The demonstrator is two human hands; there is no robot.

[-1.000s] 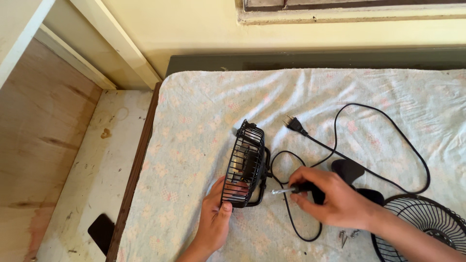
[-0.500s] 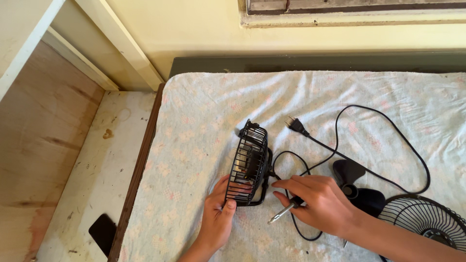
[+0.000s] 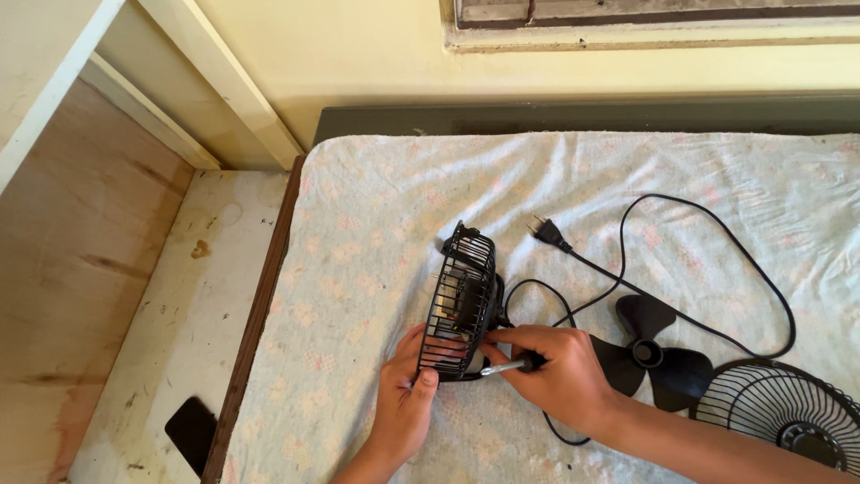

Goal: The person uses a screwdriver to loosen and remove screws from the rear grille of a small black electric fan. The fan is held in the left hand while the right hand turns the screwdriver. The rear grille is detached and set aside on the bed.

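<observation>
In the head view, your left hand (image 3: 405, 394) grips the black fan cage (image 3: 461, 300) at centre frame, standing on edge. Your right hand (image 3: 551, 372) is closed around a screwdriver (image 3: 506, 367), its tip at the cage's base. The blade (image 3: 647, 352) and front grille (image 3: 788, 414) already lie detached at lower right; the motor body looks still mounted. All rests on a pale floral cloth (image 3: 376, 224) below a cream wall (image 3: 358, 63).

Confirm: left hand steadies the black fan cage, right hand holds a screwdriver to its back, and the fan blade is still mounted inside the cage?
Not quite. The head view shows the fan blade lying loose on the cloth, right of the right hand. The rest holds.
</observation>
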